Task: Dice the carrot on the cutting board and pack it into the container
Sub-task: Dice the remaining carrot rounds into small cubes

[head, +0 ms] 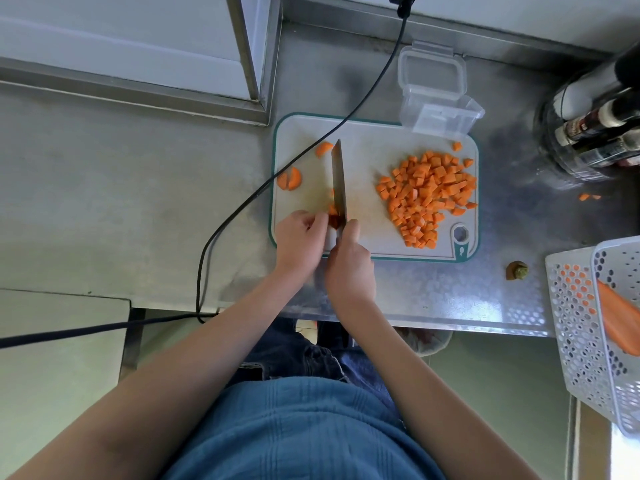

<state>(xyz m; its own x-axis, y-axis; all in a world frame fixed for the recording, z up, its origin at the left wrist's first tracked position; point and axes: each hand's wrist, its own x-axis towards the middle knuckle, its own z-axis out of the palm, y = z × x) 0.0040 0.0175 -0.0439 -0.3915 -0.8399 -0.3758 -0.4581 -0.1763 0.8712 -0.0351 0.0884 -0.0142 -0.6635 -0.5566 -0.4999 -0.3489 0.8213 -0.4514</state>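
Brushed metal counter (433, 299), matt plastic cutting board (367, 161), clear plastic container (440, 109)

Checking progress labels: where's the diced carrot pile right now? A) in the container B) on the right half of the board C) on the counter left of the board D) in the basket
B: the dice lie heaped on the right half of the board, while the container at the board's far edge looks empty.

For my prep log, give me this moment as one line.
stage: dicing | right hand: grips steel knife | left hand: holds orange carrot piece | diced carrot pile: on board | clear plastic container: empty
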